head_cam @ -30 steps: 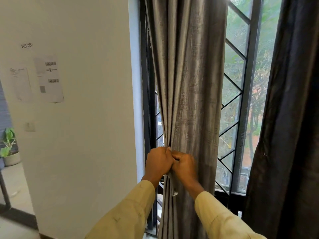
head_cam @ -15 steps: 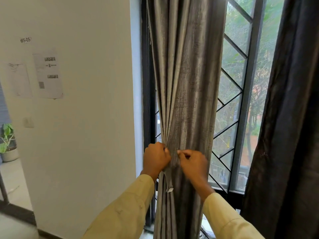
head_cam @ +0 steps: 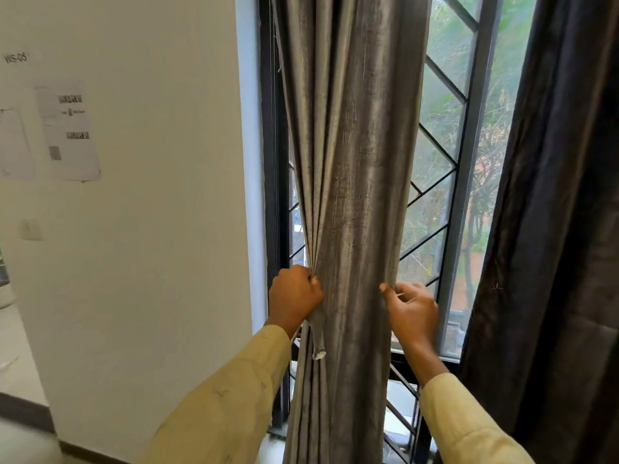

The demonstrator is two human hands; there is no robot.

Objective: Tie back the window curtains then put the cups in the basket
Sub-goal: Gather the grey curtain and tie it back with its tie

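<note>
nearest the camera, two yellow sleeves (head_cam: pixel 234 396) reached up to the grey curtain (head_cam: pixel 355 195), which hung bunched into a column in front of the window (head_cam: pixel 445 128). the left hand (head_cam: pixel 294 296) was on the curtain's left edge, its grip clenched on the gathered pleats and on a short strip of cloth (head_cam: pixel 318 344) that dangled just below the fist. that strip looked like the end of a tie-back, though where it ran behind the curtain could not be seen. the right hand (head_cam: pixel 413 313) was at the curtain's right edge, its grip loose, fingers spread and thumb touching the fabric, holding nothing firmly. it seemed placed there to reach round the back for the tie's other end while the left hand kept the bundle pinched tight. so the tie looked not yet closed. right of the grey curtain, past the bare pane, a dark curtain (head_cam: pixel 552 229) hung loose and untied. left of the curtain stood a white wall (head_cam: pixel 150 229) with papers (head_cam: pixel 68 132) stuck on it. no cups or basket showed.
</note>
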